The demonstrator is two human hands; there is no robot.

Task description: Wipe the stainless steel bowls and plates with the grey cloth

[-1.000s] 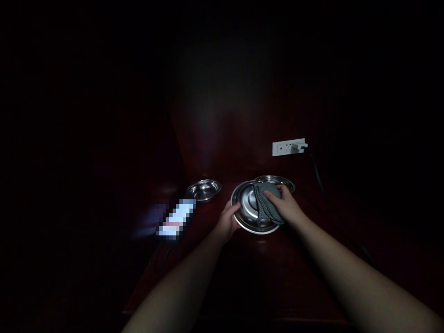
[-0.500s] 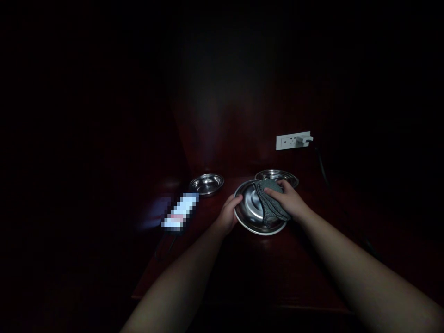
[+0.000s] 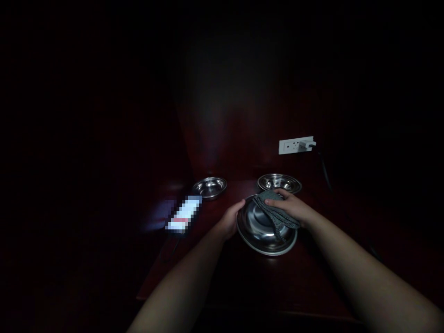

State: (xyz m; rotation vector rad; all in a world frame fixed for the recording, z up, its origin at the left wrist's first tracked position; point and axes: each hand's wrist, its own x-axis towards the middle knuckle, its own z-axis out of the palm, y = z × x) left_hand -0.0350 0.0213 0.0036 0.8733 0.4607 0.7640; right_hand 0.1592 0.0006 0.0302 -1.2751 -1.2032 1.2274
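A shiny steel bowl (image 3: 256, 233) is held tilted above the dark red table. My left hand (image 3: 231, 219) grips its left rim, thumb on the edge and the other fingers hidden behind. In my right hand (image 3: 291, 207) is a folded grey-green cloth (image 3: 272, 208), pressed against the upper right of the bowl's inside. The cloth covers part of the bowl, and one corner of it hangs down toward the lower right wall.
A steel bowl (image 3: 210, 187) stands at the back left, and another steel dish (image 3: 279, 182) just behind my right hand. A lit phone (image 3: 185, 215), its screen blurred out, is on the left. A wall socket (image 3: 296, 145) holds a white plug with a cable. The table's front edge (image 3: 277, 311) shows faintly.
The held bowl has tipped and sits slightly lower in view. My right hand and the cloth have shifted a little down and right over it. My left hand keeps its grip on the rim.
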